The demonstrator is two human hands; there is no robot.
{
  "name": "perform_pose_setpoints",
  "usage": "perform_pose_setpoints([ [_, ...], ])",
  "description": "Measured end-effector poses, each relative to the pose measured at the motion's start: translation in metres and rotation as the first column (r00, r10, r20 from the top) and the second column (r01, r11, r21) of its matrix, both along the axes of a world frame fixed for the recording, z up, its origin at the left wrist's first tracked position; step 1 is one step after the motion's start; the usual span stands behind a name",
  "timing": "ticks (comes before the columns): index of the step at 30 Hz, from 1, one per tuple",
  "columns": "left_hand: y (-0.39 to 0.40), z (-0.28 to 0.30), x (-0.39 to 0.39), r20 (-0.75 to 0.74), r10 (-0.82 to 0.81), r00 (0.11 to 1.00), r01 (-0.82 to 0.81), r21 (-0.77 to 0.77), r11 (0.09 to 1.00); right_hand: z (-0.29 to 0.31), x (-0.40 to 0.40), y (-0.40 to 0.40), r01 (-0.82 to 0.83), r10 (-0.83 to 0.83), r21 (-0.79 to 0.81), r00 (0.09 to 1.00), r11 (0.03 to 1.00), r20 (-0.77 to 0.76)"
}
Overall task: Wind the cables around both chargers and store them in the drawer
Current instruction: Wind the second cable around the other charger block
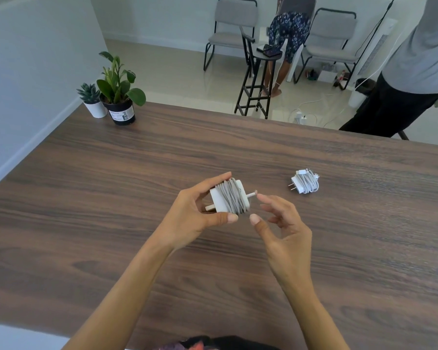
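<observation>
Now I'm working over the wooden table (162,152): my left hand (195,218) is gripping the wound charger (229,198), while my right hand (281,223), fingers loose and holding nothing, is nearing the cable's plug end (253,194) jutting rightward. The second charger (304,183) is lying farther right, already wound.

Both forearms are being shown bare, with no sleeves reaching the wrists. The left hand (195,215) and the right hand (283,228) are being seen without rings, watches or gloves. At six o'clock, dark patterned clothing (213,344) is being worn.
</observation>
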State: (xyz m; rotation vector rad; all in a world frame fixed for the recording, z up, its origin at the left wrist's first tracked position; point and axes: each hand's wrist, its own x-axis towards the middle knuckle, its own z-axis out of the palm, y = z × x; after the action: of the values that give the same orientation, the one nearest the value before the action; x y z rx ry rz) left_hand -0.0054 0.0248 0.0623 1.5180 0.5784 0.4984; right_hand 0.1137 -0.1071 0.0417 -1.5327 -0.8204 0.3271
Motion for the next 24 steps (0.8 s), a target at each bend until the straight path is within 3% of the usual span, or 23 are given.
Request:
perform_pose_setpoints([
  [11,-0.004,-0.007,0.001,0.047,0.031,0.998,-0.03,-0.034,0.999,-0.01,-0.007,0.004,0.111,-0.114,0.079,0.993,0.991,0.036],
  [19,0.0,-0.03,0.023,-0.015,-0.011,1.0,0.012,0.011,1.0,-0.022,0.014,0.002,-0.03,0.023,-0.08,0.996,0.996,-0.086],
  [24,-0.01,-0.054,0.054,-0.019,0.012,1.0,-0.011,0.039,0.999,-0.05,0.02,0.0,0.091,-0.101,-0.188,0.994,0.978,-0.049],
])
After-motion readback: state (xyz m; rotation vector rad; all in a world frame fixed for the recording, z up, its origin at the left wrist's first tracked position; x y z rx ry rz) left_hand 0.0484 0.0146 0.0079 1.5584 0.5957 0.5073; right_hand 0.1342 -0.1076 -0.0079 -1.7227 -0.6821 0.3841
